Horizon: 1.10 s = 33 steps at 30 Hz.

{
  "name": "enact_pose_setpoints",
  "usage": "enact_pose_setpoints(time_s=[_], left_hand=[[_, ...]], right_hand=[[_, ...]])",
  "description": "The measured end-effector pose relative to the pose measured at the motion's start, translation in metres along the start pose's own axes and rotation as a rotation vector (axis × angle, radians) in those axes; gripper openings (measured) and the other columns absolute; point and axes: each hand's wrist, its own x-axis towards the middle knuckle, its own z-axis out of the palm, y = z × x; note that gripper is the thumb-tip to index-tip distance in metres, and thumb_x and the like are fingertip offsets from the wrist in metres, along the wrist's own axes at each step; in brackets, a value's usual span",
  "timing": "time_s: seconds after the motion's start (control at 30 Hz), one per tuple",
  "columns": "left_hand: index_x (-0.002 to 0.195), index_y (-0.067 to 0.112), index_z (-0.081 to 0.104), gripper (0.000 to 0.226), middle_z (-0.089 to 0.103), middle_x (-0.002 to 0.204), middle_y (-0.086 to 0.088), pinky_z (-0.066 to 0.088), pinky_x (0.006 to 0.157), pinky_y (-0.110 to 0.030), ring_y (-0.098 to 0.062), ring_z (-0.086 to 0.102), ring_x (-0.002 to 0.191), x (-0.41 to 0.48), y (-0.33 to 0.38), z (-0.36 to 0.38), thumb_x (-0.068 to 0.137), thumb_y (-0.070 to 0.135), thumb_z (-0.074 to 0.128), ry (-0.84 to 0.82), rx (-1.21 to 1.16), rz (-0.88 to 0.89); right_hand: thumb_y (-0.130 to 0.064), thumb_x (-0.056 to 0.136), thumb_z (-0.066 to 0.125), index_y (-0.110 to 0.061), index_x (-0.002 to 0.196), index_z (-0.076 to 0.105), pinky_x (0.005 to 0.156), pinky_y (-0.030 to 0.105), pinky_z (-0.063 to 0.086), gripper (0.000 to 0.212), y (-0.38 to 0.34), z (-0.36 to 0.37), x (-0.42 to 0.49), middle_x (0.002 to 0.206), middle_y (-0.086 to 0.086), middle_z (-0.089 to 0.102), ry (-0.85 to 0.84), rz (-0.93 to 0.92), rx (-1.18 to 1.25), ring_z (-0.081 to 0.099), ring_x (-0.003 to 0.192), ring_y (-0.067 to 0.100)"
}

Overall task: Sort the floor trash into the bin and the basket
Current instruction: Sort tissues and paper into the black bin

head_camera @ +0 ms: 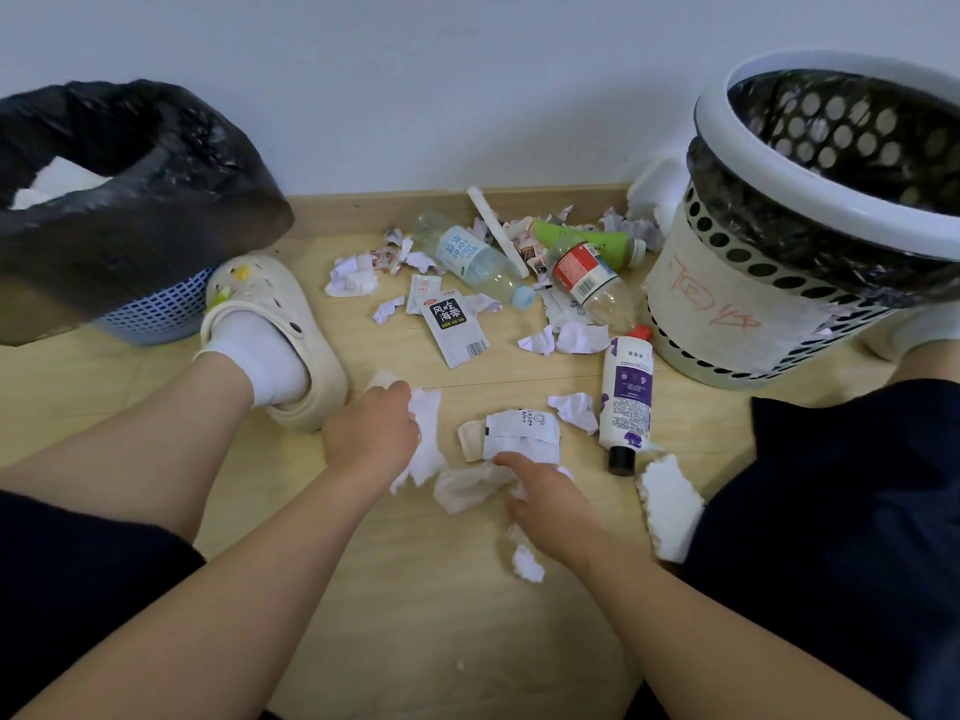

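The left hand (371, 433) is curling its fingers round a white tissue (427, 433) on the floor (415, 641); the right hand (545, 493) is pinching, it seems, a crumpled tissue (465, 488) just beside it, fingertips partly hidden. A folded wrapper (522, 428) is lying just beyond both. A purple-labelled bottle (626, 402) is lying further right, near the white perforated bin (727, 314), while the blue basket (156, 314), black-bagged, is standing far left

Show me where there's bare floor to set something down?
The widest bare floor lies nearest, between the forearms, behind the left hand and right hand, both on tissue. A narrower strip runs left of the slipper, below the black bag. Bottles and scraps crowd the wall beside the white bin.
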Motion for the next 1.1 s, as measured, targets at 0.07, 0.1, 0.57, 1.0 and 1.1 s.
enact_pose_setpoints(time_s=[0.07, 0.1, 0.57, 1.0, 1.1], left_hand=[[0.112, 0.012, 0.048, 0.023, 0.06, 0.112, -0.01, 0.035, 0.068, -0.029, -0.032, 0.056, 0.098, 0.002, -0.001, -0.002, 0.098, 0.025, 0.035, 0.025, -0.105, -0.036], [0.105, 0.011, 0.046, 0.02, 0.061, 0.109, -0.012, 0.036, 0.068, -0.03, -0.032, 0.055, 0.094, 0.005, -0.002, -0.003, 0.098, 0.025, 0.034, 0.023, -0.198, -0.064], [0.071, 0.023, 0.045, 0.024, 0.039, 0.062, 0.002, 0.019, 0.034, -0.005, -0.013, 0.031, 0.039, 0.01, 0.014, -0.044, 0.091, 0.027, 0.057, -0.294, -1.424, -0.311], [0.126, 0.021, 0.044, 0.035, 0.058, 0.116, -0.007, 0.037, 0.063, -0.025, -0.026, 0.056, 0.085, -0.023, 0.032, 0.025, 0.093, 0.031, 0.05, -0.363, -0.506, -0.062], [0.137, 0.02, 0.033, 0.049, 0.051, 0.129, -0.004, 0.037, 0.074, -0.028, -0.023, 0.053, 0.113, -0.028, 0.015, 0.048, 0.093, 0.034, 0.051, -0.29, -0.246, 0.113]], right_hand=[[-0.004, 0.092, 0.036, -0.035, 0.14, 0.036, 0.081, 0.03, 0.044, 0.056, -0.002, 0.006, 0.003, 0.128, 0.003, 0.05, -0.047, 0.024, -0.022, 0.053, 0.11, 0.02], [-0.003, 0.092, 0.036, -0.032, 0.139, 0.038, 0.079, 0.029, 0.044, 0.055, -0.002, 0.008, 0.004, 0.128, 0.003, 0.05, -0.053, 0.036, -0.025, 0.053, 0.11, 0.02], [-0.027, 0.092, 0.056, -0.01, 0.09, 0.05, 0.07, 0.029, 0.051, 0.019, -0.016, -0.032, 0.011, 0.084, 0.004, 0.05, 0.374, 0.182, 0.664, 0.052, 0.076, 0.018], [-0.017, 0.087, 0.057, -0.025, 0.132, 0.04, 0.064, 0.028, 0.05, 0.049, 0.038, -0.018, -0.012, 0.11, -0.001, 0.056, 0.186, 0.267, 0.37, 0.068, 0.077, 0.021], [-0.019, 0.088, 0.053, -0.026, 0.127, 0.045, 0.065, 0.026, 0.051, 0.041, 0.038, -0.012, -0.01, 0.102, -0.005, 0.052, 0.17, 0.25, 0.253, 0.069, 0.072, 0.017]])
